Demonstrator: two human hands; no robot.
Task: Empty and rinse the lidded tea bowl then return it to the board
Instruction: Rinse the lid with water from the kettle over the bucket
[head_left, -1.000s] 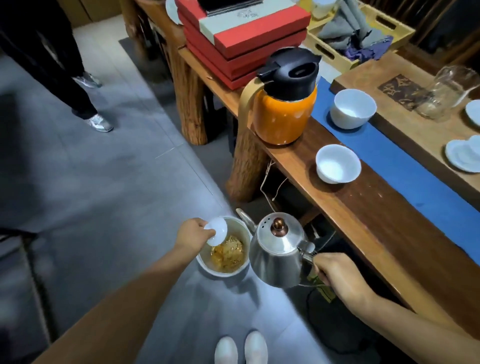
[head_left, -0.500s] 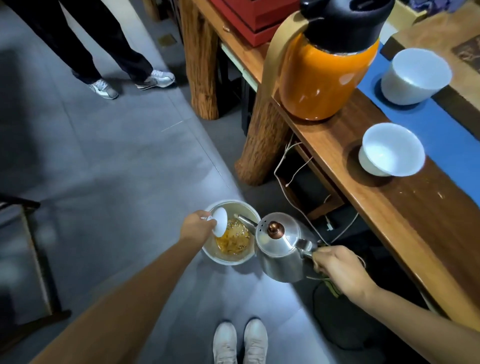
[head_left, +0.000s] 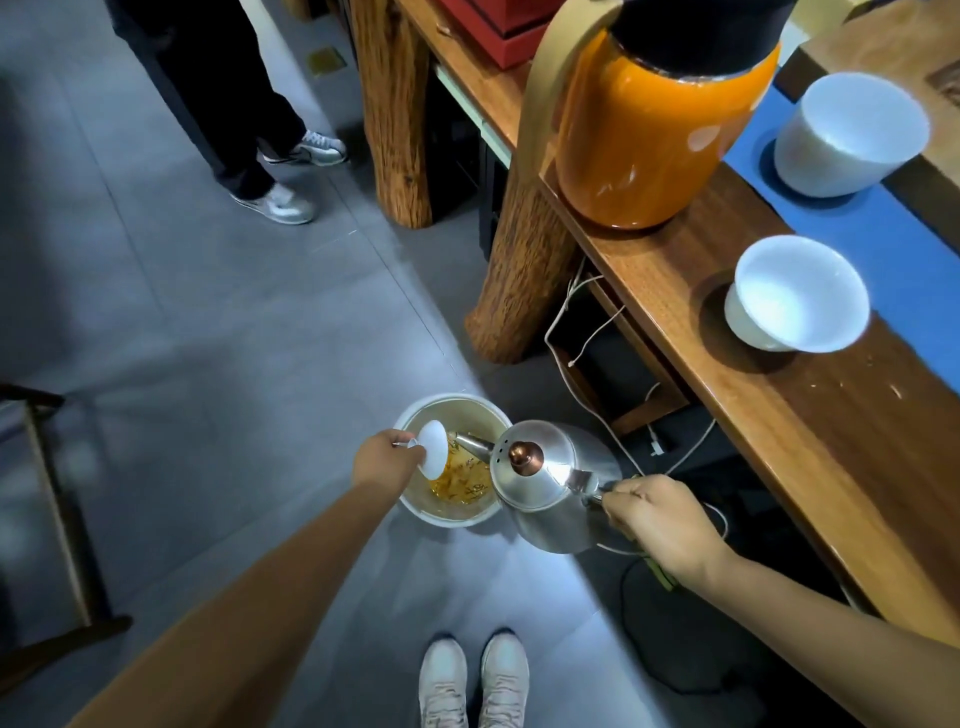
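Note:
My left hand (head_left: 387, 457) pinches the knob of the small white tea bowl lid (head_left: 435, 449) and holds it tilted over a pale waste bucket (head_left: 452, 401) on the floor. Amber liquid and tea leaves lie in the bucket. My right hand (head_left: 655, 519) grips the handle of a steel kettle (head_left: 545, 486) with a copper knob; its spout points over the bucket, close to the lid. A white tea bowl (head_left: 800, 291) stands open on the wooden table (head_left: 779, 426), and a second white bowl (head_left: 852, 130) sits farther back on the blue runner.
An orange thermos (head_left: 644, 135) with a black top stands at the table edge. Cables (head_left: 587, 332) hang below the table beside its trunk leg (head_left: 524, 270). Another person's legs and shoes (head_left: 280, 202) are at the upper left. A dark chair frame (head_left: 52, 519) is left; my shoes (head_left: 472, 680) are below.
The view has dropped closer to the floor and bucket. The kettle has shifted left, bringing its spout over the bucket next to the lid, which my left hand keeps holding.

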